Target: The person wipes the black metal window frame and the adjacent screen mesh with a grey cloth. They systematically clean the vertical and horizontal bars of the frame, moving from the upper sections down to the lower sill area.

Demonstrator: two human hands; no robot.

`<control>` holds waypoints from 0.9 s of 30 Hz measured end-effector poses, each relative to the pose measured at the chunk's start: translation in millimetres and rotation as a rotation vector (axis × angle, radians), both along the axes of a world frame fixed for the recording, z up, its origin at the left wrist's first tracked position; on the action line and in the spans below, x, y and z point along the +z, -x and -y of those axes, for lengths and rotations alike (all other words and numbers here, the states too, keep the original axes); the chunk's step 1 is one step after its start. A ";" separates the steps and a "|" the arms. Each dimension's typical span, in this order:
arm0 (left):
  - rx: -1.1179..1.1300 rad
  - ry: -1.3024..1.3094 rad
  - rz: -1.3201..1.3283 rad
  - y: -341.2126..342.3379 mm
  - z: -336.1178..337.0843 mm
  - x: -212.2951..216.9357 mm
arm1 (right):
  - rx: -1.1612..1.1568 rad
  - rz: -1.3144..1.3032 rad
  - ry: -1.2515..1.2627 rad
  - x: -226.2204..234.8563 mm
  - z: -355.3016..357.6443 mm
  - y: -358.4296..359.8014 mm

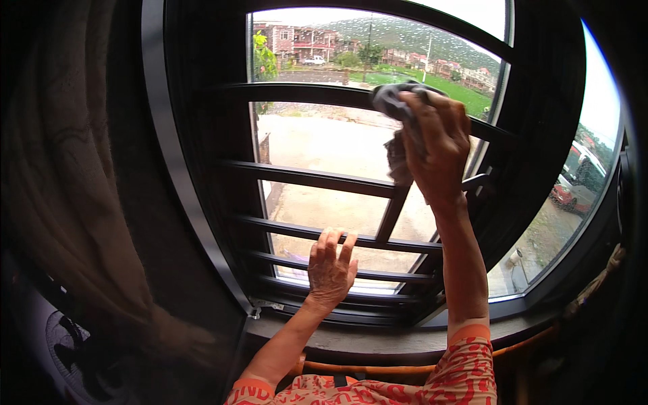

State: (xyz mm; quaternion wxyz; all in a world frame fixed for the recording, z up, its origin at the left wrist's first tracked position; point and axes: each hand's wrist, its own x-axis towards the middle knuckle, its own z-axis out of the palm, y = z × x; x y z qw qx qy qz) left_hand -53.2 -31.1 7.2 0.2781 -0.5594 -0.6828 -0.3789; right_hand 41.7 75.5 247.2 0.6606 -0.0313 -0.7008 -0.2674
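Note:
My right hand [437,147] is raised and closed around a crumpled grey cloth [395,101], pressing it against the upper horizontal bar of the black window grille [304,177]. My left hand [331,266] rests lower down with its fingers curled over one of the grille's lower bars. Both forearms come up from the lower edge, with orange patterned sleeves at the elbows.
A brown curtain [74,202] hangs at the left beside the dark window frame [177,169]. A dark sill [378,334] runs under the grille. A fan [67,344] stands at the lower left. Outside lie a paved yard, houses, green fields and a red vehicle [574,192].

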 end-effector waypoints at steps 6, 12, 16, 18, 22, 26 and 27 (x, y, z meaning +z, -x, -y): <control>0.018 -0.023 0.004 -2.2 -0.6 -1.3 | -0.159 0.031 0.068 10.7 -7.5 -11.1; 0.024 -0.023 -0.001 -3.0 -0.3 -1.6 | -0.068 0.072 0.001 0.6 -9.8 -22.5; 0.019 -0.022 0.008 -3.8 0.7 -1.1 | -0.085 0.139 0.088 -28.9 -5.4 -29.0; 0.020 -0.018 0.006 -3.7 1.0 -0.8 | -0.062 0.168 0.144 -40.4 1.0 -30.6; 0.023 -0.013 -0.010 -2.9 -1.2 -1.3 | 0.007 0.319 0.179 -63.5 6.4 -34.8; 0.029 -0.018 -0.016 -1.5 -1.3 -2.2 | 0.139 0.219 0.193 -40.2 5.1 -45.8; 0.042 -0.018 -0.023 0.5 0.3 -2.7 | 0.135 0.134 0.088 -27.0 0.0 -42.8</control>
